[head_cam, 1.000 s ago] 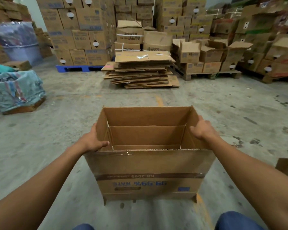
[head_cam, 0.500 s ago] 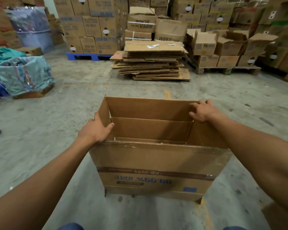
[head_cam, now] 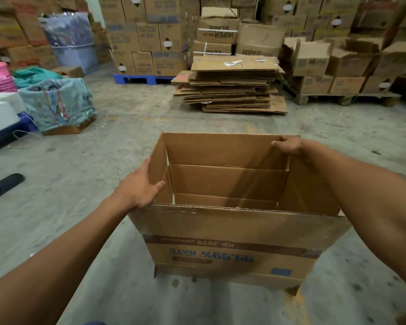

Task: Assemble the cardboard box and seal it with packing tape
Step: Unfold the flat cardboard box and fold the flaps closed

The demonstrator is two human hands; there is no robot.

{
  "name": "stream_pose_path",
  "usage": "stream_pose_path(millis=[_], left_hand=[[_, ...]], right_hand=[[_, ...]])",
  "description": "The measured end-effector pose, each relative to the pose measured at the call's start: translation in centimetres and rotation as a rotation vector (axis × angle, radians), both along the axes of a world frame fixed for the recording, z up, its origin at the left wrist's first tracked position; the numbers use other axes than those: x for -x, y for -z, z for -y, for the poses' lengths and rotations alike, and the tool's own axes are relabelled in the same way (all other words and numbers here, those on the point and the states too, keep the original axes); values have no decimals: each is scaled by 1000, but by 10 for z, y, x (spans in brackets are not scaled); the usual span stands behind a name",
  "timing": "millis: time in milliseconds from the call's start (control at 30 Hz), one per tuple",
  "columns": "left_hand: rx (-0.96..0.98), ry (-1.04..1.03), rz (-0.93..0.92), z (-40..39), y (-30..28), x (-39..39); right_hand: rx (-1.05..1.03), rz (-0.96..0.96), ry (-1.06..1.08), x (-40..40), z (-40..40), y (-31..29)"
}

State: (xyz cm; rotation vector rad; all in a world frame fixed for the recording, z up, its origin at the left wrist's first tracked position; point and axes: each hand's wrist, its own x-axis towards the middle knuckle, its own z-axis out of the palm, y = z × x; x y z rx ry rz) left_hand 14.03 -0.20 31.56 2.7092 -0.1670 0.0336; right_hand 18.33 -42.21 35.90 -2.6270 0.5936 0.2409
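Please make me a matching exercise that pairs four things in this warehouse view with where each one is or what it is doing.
Things:
1. left hand
2. right hand
3. stack of flattened cardboard
4. pink basket

Places or states:
A. lies on the floor beyond the open cardboard box, in front of the stacked cartons
B. holds the box's left flap, thumb inside
C. stands at the far left edge of the view
D. holds the box's far right corner at the rim

Pairs: 1-B, 2-D, 3-A, 4-C
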Motion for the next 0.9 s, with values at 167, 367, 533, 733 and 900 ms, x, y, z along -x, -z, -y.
stream_pose_path(millis=[167,367,533,733,900], left_hand=[[19,-7,-26,4,-2,1],[18,-14,-37,4,-3,-1],[-17,-10,-45,3,-2,-1],[-12,2,-42,4,1,-2],[7,21,-5,8,4,5]], right_hand=[[400,-20,-101,9,6,6],[627,197,-400,0,-52,14],[517,125,-330,-28,-80,41],[416,64,-247,-56,-80,33],[587,60,-285,-69,-66,34]])
